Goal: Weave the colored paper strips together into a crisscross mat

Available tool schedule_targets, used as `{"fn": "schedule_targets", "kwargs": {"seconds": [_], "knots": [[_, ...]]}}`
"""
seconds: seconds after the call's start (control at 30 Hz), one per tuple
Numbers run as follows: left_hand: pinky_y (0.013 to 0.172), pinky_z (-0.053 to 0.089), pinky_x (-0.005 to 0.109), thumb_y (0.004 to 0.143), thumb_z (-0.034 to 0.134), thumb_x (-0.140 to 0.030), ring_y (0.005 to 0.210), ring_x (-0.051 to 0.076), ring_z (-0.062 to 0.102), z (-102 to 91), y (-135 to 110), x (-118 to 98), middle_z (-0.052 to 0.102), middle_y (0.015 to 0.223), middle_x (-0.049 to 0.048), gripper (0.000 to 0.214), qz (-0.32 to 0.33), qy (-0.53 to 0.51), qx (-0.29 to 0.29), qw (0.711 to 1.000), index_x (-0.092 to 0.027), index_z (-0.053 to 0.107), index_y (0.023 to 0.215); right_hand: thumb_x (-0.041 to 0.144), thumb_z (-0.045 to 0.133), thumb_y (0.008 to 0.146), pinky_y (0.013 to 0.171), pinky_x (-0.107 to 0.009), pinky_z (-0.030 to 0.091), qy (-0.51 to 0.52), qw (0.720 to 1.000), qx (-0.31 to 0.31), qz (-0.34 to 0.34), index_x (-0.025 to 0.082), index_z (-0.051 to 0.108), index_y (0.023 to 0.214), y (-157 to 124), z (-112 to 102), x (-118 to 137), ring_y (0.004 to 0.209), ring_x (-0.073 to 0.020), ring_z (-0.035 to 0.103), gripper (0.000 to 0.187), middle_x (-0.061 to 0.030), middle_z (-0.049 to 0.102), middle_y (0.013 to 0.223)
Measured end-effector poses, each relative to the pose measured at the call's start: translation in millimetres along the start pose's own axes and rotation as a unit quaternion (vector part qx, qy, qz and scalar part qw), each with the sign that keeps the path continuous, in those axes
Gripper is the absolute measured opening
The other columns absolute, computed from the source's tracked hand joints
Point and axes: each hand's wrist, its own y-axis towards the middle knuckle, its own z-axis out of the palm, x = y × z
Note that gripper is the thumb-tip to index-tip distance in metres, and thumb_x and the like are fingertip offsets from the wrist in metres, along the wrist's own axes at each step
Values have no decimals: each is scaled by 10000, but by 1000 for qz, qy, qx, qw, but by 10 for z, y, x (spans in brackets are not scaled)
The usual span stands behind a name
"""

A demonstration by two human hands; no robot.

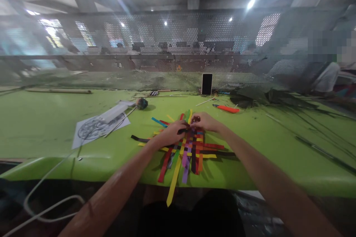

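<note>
A woven mat of coloured paper strips (pixel 191 149) lies on the green table in front of me, with loose strip ends fanning out on all sides. One long yellow strip (pixel 174 181) hangs past the table's front edge. My left hand (pixel 175 132) is over the upper left of the weave, its fingers closed around a dark strip. At the far side of the weave, my right hand (pixel 204 122) is bent into a pinch, its fingertips close to those of the left. What the right fingertips hold is too small to make out.
A red-handled cutter (pixel 228 109) lies beyond my right hand. A phone (pixel 206 84) stands against the mesh screen (pixel 178 52). Dark leaves (pixel 247 97) and a thin rod (pixel 325 152) lie at right. At left are a printed sheet (pixel 80 139), a white power strip (pixel 113 113) and a dark ball (pixel 141 103).
</note>
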Motion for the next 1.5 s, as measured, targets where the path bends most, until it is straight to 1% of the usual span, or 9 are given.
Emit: {"fn": "schedule_targets", "kwargs": {"seconds": [0.13,0.27,0.47,0.57,0.7,0.8,1.03,1.23,1.5], "knots": [[1036,498,382,914,621,-190,1125,253,637,-7,-5,0,692,1196,110,230,3,-5,-1,1000,-174,731,1116,324,744,714,614,-267,373,7,1000,-7,2,153,683,813,7,8,-40,621,-127,477,207,27,571,643],[1042,487,363,911,679,-258,1140,253,632,-14,-8,4,689,1193,115,225,8,-9,6,1000,-163,731,1109,344,741,720,610,-270,373,17,1000,-4,5,150,669,808,20,19,-71,620,-130,483,225,24,575,648],[1043,479,346,921,678,-277,1144,244,629,2,-6,42,682,1215,111,232,10,-13,4,1000,-167,727,1118,360,756,713,617,-273,371,20,1000,11,4,147,689,816,25,-14,-90,639,-141,509,246,7,621,681],[1032,487,346,908,698,-284,1136,247,633,5,-5,53,681,1221,109,241,15,-14,5,1000,-167,728,1116,333,746,714,635,-274,388,20,1000,11,4,144,694,814,26,-16,-96,656,-141,528,220,-9,653,723],[1026,494,362,912,691,-283,1128,254,639,2,-7,59,679,1224,122,252,20,-15,4,1000,-160,726,1129,306,756,695,646,-273,398,20,1000,2,6,148,693,792,35,7,-117,665,-139,532,196,-11,661,731],[1033,494,378,928,675,-320,1139,262,634,4,-12,66,673,1236,126,265,21,-17,3,1000,-167,725,1139,321,761,696,644,-275,402,24,1000,-2,11,153,695,785,43,18,-132,665,-145,540,201,-11,663,716],[1040,497,434,925,675,-321,1149,279,631,49,-11,129,680,1235,118,249,25,-22,-2,999,-192,729,1131,271,760,669,659,-270,436,52,998,16,20,163,709,779,37,4,-112,692,-153,586,162,-29,698,745],[1046,494,401,929,680,-318,1146,259,638,38,-5,120,692,1224,109,252,32,-20,2,999,-185,730,1137,280,806,600,634,-266,438,67,997,13,23,157,717,739,55,-14,-109,648,-145,580,206,-12,686,693],[1070,487,398,922,701,-358,1186,259,627,41,-17,132,683,1265,103,277,15,-22,1,1000,-201,733,1148,258,788,618,736,-306,521,96,995,-13,21,167,695,723,71,44,-218,736,-177,659,167,-38,718,779]]}}
